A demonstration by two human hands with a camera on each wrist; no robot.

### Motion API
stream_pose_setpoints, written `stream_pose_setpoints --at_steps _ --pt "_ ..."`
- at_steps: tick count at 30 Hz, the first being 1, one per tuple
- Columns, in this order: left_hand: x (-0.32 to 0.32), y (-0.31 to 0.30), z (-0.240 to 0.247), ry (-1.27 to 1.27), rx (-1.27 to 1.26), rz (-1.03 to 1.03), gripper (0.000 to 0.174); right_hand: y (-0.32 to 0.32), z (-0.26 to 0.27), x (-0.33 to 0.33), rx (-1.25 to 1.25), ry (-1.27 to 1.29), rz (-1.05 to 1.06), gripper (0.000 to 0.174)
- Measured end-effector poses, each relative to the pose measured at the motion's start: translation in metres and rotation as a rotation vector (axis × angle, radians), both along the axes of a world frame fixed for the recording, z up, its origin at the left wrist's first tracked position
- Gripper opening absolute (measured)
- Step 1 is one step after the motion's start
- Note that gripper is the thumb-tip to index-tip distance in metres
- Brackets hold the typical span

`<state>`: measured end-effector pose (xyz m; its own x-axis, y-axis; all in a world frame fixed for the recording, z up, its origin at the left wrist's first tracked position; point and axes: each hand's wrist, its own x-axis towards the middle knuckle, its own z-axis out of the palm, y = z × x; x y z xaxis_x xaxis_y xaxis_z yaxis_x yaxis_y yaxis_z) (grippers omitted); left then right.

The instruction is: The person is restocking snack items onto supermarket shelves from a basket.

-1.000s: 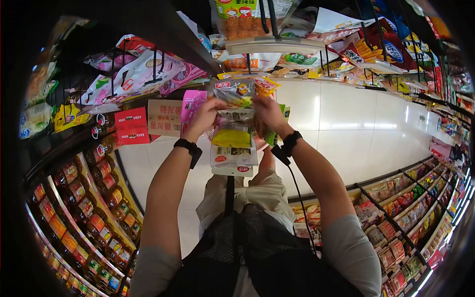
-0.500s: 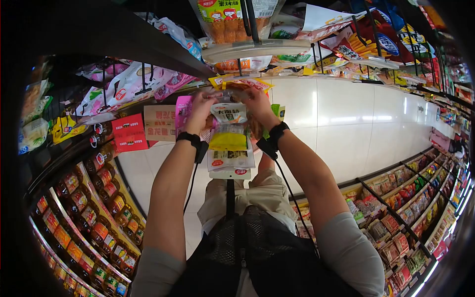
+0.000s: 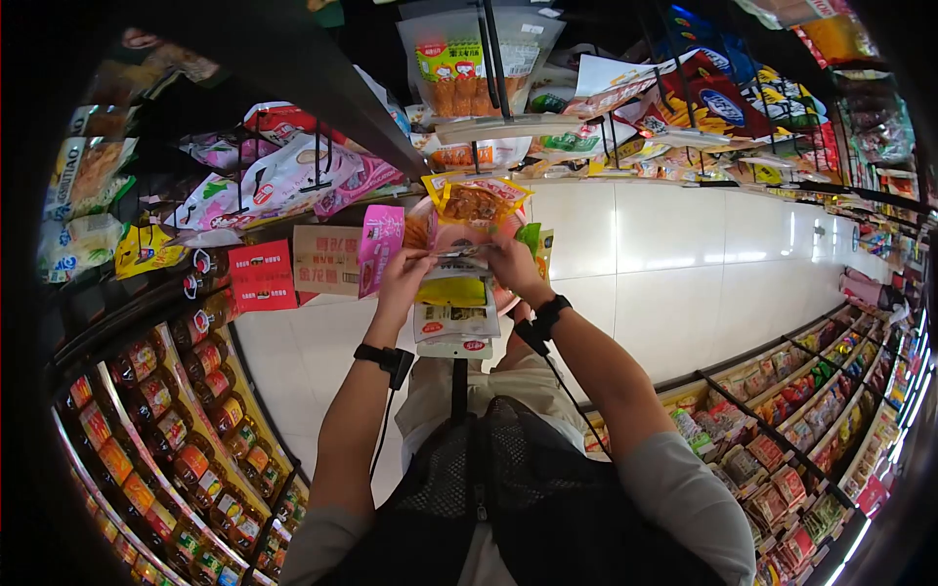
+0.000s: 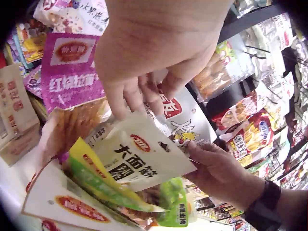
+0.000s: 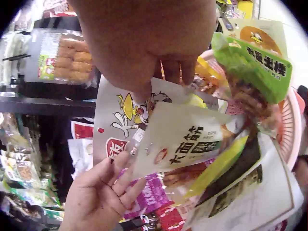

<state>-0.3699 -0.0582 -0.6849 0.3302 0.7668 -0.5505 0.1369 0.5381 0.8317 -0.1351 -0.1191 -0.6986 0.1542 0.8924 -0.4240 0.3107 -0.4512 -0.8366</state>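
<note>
Both hands hold a silver packet with a cartoon bird (image 5: 132, 108) by its opposite sides, low over a pink basket (image 5: 290, 127). My left hand (image 3: 399, 280) pinches one edge; its fingers curl down in the left wrist view. On the other side my right hand (image 3: 520, 271) grips the packet, thumb on its face in the left wrist view. A cream packet with dark lettering (image 4: 139, 154) lies against the silver one. Around them in the basket stand a magenta-topped packet (image 3: 379, 249), a yellow packet (image 3: 477, 198), a green packet (image 5: 255, 67) and white packets.
Hooks with hanging snack bags (image 3: 479, 68) run along the top. Cartons (image 3: 327, 259) stand on the left, above shelves of bottles (image 3: 195, 459). Low shelves of packets (image 3: 782, 469) line the lower right. Pale tiled floor (image 3: 674, 234) lies between.
In the head view both hands have moved lower, toward the body. The silver packet, earlier face-up to that camera, is now tipped nearly edge-on, and the yellow packet behind it shows more fully.
</note>
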Motion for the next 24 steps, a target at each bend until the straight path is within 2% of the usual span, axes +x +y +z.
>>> stream_pose_setpoints --at_steps 3,6,7,10,12,14,16,17,20,24 --pt "0.000 -0.002 0.042 -0.098 0.076 0.030 0.021 -0.007 0.034 0.000 0.016 0.083 -0.017 0.019" --pt "-0.003 -0.007 0.078 -0.145 0.129 -0.002 0.022 -0.022 0.075 0.006 0.161 0.152 0.022 0.020" --pt "-0.004 -0.011 0.087 -0.166 0.132 -0.011 0.022 -0.027 0.109 0.005 0.270 0.159 0.032 0.019" --pt "-0.005 -0.021 0.102 -0.167 0.157 -0.064 0.020 -0.053 0.147 0.016 0.256 0.028 0.108 0.015" --pt "-0.001 -0.029 0.099 -0.151 0.215 -0.111 0.018 -0.071 0.157 0.018 0.185 0.204 0.001 0.016" --pt "0.003 -0.034 0.083 -0.159 0.177 -0.169 0.017 -0.081 0.161 0.018 0.201 0.369 -0.141 0.018" --pt "0.011 -0.032 0.082 -0.098 0.163 -0.285 0.017 -0.083 0.144 0.021 0.183 0.417 -0.155 0.019" --pt "0.015 -0.033 0.066 -0.147 0.172 -0.241 0.018 -0.080 0.131 0.020 0.190 0.411 -0.154 0.018" --pt "0.014 -0.022 0.029 0.000 0.256 -0.190 0.018 -0.072 0.085 0.015 0.207 0.367 -0.124 0.019" --pt "0.004 -0.008 0.022 -0.013 0.206 -0.033 0.020 -0.047 0.068 0.006 0.154 0.429 -0.100 0.019"
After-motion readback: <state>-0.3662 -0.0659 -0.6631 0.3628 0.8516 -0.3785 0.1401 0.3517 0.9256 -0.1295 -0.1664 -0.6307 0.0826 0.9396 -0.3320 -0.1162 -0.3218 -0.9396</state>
